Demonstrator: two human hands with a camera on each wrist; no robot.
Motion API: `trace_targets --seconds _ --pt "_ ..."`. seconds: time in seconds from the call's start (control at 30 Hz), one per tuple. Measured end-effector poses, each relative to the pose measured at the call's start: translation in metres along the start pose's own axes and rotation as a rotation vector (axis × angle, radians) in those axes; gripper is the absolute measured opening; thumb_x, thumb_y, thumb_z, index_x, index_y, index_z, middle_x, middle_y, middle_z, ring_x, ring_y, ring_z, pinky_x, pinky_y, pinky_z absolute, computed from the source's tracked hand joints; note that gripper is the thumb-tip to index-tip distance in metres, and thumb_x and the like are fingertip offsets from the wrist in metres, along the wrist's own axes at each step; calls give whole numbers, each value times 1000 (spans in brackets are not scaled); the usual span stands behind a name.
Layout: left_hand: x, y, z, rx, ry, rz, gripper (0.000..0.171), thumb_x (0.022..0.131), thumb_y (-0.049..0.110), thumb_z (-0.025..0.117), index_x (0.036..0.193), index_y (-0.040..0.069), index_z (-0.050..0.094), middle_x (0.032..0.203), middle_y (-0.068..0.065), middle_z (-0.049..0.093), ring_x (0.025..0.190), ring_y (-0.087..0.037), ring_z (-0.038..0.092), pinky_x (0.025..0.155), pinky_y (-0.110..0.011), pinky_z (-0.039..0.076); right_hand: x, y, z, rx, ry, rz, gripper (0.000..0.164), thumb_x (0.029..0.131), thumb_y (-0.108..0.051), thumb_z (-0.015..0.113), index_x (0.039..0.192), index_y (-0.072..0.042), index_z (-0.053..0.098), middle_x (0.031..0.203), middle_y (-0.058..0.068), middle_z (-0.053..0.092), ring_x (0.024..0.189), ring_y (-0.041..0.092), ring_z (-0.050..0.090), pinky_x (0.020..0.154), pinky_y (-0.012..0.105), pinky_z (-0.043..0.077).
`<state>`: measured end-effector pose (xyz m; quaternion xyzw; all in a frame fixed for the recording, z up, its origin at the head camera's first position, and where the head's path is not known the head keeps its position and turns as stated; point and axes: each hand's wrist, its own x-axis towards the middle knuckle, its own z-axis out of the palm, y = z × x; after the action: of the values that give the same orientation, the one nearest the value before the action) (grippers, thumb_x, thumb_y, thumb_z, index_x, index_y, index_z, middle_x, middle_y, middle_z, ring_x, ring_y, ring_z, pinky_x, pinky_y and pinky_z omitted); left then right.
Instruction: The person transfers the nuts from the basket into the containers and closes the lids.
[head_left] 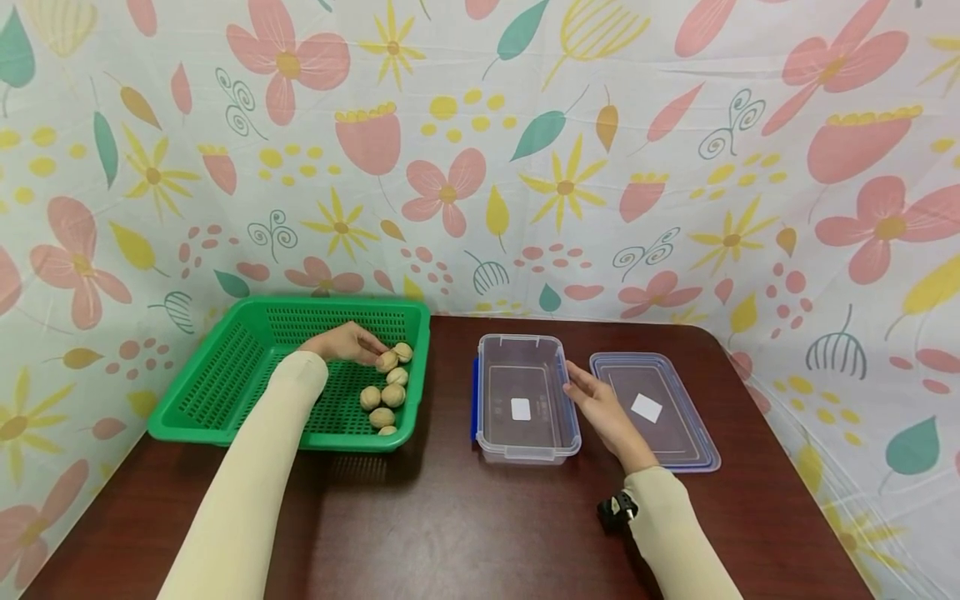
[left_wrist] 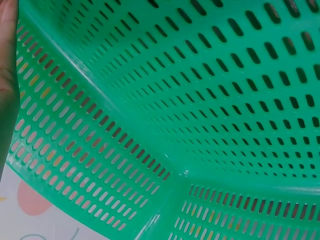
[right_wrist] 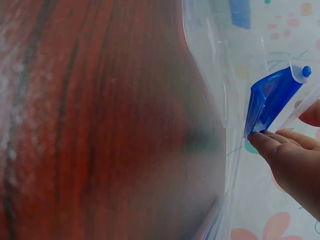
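In the head view my left hand reaches into a green slotted basket, its fingertips around a walnut. Several more walnuts, such as this walnut, lie along the basket's right side. In the left wrist view only an edge of that hand shows, by the basket wall. My right hand holds the right side of a clear plastic container. Up close in the right wrist view, its fingers are at the container's blue latch, with the thumb apart from them.
A clear lid with a white label lies flat to the container's right. Another blue latch hangs on its left side. All stand on a dark brown table, against a flower-patterned cloth.
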<state>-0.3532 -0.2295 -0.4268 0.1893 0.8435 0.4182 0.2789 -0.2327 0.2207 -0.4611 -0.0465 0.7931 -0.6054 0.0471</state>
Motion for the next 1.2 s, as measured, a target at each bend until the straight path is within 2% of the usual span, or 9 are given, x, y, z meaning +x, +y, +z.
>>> trace_targets --seconds 0.17,0.27,0.43,0.77,1.03,1.2 --pt "0 6 -3 50 81 -56 38 91 14 68 125 0 63 127 -19 60 113 -32 60 97 -45 48 1 -1 0 11 -2 -5 52 102 -7 45 149 6 25 154 23 25 142 35 23 114 48 22" --pt "-3 11 -3 44 84 -59 39 92 13 67 128 -2 60 130 -22 57 115 -34 58 99 -47 46 1 0 0 19 -5 -12 52 102 -6 44 148 7 25 153 24 25 142 35 23 114 49 21" --pt "-7 17 -3 18 85 -26 37 93 10 65 128 -2 60 130 -22 57 116 -35 57 99 -49 45 1 0 0 10 -3 -7 52 102 -6 45 149 6 26 153 23 25 142 35 24 114 49 22" --pt "-10 25 -5 -26 98 35 34 92 14 66 125 6 65 131 -14 59 122 -31 53 99 -48 45 0 2 -1 -1 -12 2 52 103 -8 45 150 4 26 154 23 26 142 35 24 114 50 22" --pt "-18 31 -7 -67 151 56 37 92 19 67 128 8 63 135 -12 56 125 -31 50 103 -54 39 -2 -1 -2 -10 -20 11 53 103 -12 44 151 2 24 155 21 24 143 35 23 114 51 21" --pt "-21 32 -8 -100 188 74 40 92 22 68 129 9 63 127 -10 63 123 -29 52 105 -55 36 -2 -3 -2 -14 -28 14 54 104 -13 44 151 2 23 155 21 23 143 35 22 114 51 20"
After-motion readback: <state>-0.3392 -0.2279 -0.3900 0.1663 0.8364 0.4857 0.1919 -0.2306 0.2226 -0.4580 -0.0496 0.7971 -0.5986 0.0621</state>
